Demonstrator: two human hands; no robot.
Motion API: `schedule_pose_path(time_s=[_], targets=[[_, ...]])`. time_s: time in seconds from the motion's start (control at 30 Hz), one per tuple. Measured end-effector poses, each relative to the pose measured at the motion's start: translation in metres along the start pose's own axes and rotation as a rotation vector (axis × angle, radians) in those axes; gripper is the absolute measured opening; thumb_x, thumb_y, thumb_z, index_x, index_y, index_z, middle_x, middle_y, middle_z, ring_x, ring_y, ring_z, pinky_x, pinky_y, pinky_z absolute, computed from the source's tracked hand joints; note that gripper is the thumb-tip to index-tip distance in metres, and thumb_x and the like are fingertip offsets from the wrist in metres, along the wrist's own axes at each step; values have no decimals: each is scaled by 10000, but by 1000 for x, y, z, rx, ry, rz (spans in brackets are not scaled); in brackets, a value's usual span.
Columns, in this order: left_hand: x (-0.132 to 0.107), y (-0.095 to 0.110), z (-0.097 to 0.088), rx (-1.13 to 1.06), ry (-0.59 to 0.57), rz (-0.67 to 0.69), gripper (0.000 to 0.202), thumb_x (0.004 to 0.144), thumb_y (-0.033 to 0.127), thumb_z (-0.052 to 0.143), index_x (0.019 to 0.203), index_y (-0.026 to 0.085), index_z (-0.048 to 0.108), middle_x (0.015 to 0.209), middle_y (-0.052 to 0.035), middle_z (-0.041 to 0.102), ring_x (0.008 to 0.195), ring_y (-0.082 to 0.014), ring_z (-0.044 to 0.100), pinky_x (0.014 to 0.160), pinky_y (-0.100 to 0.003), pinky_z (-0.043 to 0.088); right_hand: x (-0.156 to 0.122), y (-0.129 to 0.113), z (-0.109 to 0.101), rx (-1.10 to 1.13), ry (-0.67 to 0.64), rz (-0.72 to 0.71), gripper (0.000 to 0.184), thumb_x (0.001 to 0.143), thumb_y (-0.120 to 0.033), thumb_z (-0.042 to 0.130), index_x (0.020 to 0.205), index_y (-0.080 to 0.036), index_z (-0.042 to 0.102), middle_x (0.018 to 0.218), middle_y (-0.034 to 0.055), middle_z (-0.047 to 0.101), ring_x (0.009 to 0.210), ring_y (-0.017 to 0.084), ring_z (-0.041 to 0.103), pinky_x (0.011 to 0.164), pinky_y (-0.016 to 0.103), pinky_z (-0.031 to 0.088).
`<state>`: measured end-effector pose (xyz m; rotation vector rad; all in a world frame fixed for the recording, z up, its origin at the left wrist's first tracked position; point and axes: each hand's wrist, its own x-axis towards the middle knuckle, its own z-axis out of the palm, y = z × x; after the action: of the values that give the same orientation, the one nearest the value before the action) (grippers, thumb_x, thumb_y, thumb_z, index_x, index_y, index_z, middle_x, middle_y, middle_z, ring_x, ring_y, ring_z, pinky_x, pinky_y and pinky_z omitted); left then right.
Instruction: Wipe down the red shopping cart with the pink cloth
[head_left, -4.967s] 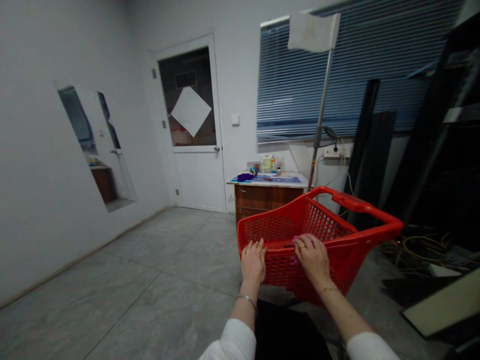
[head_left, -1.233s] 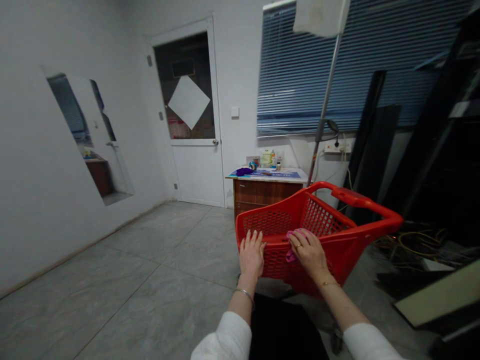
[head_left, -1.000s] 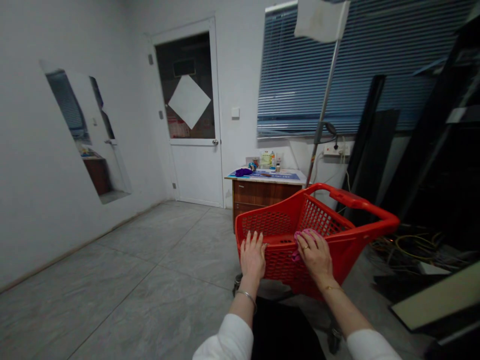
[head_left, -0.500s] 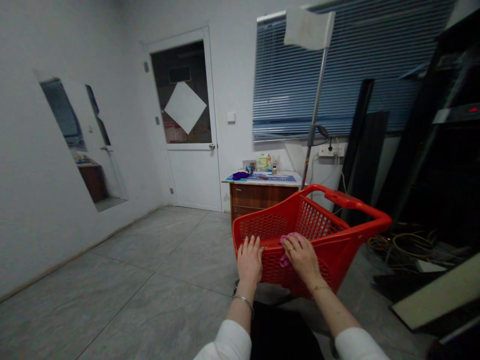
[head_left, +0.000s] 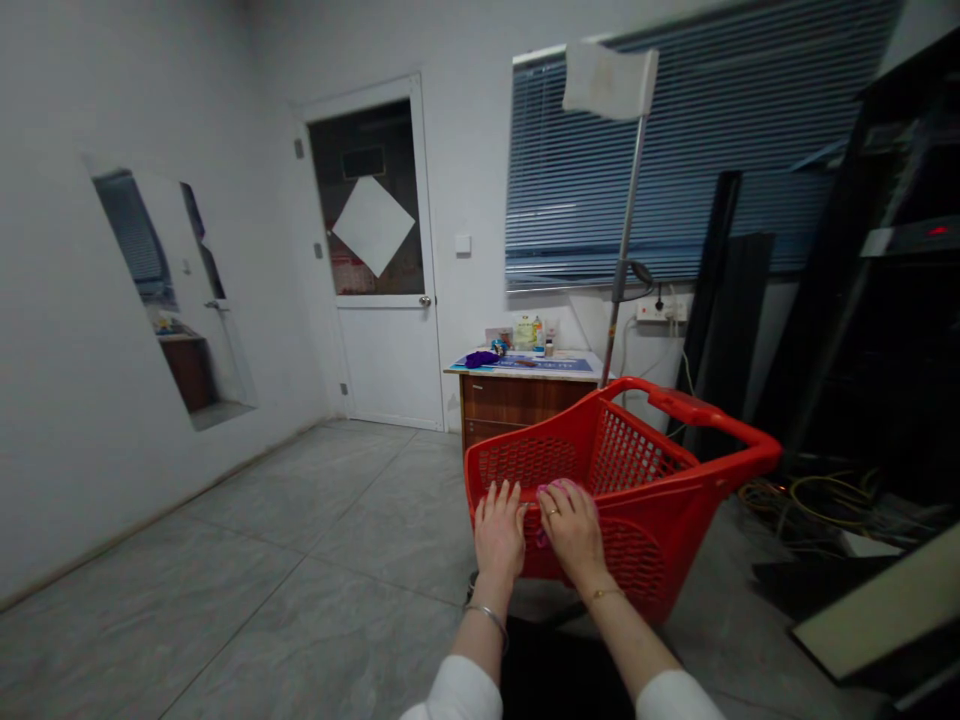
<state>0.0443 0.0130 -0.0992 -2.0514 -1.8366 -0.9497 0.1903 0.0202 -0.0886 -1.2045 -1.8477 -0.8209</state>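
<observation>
A red plastic shopping cart (head_left: pixel 660 490) with lattice sides stands before me, its push handle to the right. My left hand (head_left: pixel 499 530) is closed over the near rim at the cart's left end, fingers bent across the edge. Just to its right, my right hand (head_left: pixel 571 525) presses a pink cloth (head_left: pixel 541 538) onto the same rim, with its fingers curled round the cloth. Most of the cloth is hidden under that hand.
Behind the cart is a wooden cabinet (head_left: pixel 517 398) with bottles and a purple cloth (head_left: pixel 481 358) on top. A pole with a white flag (head_left: pixel 609 80) rises nearby. Cables (head_left: pixel 832 500) and a pale board (head_left: pixel 885 610) lie at right. A white door (head_left: pixel 390 360) is at the back.
My right hand has slid left along the rim with the pink cloth, closer to my left hand. The left hand stays at its place on the cart.
</observation>
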Motion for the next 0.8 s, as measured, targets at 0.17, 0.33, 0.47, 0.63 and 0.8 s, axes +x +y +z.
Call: schedule_pose_path(time_s=[0.17,0.33,0.47,0.63,0.8], targets=[[-1,-7,-3,2,-15,16,416,1008,333,382,1415,297,460,1463,-2,489,1390,-210,377,1120,-421,352,1,5,0,4,-6,-102,291,891,-210,533,1156,-232,649,1151,58,658,1158,229,492,1058,410,338],[-2,-7,-7,-7,-19,12,418,1009,336,382,1417,290,463,1456,-9,497,1389,-218,378,1128,-430,336,2,68,-27,-105,-24,-103,254,912,-225,520,1119,-220,666,1115,60,669,1131,214,497,1036,383,351],[-2,-3,-6,-3,-4,3,419,1009,335,387,1421,299,454,1456,-3,497,1390,-217,375,1126,-432,337,1,93,-37,-163,17,-39,244,918,-250,528,1113,-211,670,1121,62,670,1148,220,492,1028,386,359],[-3,-3,-2,11,23,19,426,1010,323,386,1432,297,436,1462,-19,492,1385,-224,385,1105,-437,362,0,43,-17,-113,50,21,235,914,-239,537,1106,-201,667,1081,67,676,1125,217,514,1024,398,365],[-3,-11,-3,25,19,37,428,1007,319,398,1433,296,435,1455,-24,499,1383,-223,388,1102,-432,369,1,-17,0,-29,40,22,250,898,-236,549,1118,-213,664,1116,67,668,1153,237,505,1054,426,337]])
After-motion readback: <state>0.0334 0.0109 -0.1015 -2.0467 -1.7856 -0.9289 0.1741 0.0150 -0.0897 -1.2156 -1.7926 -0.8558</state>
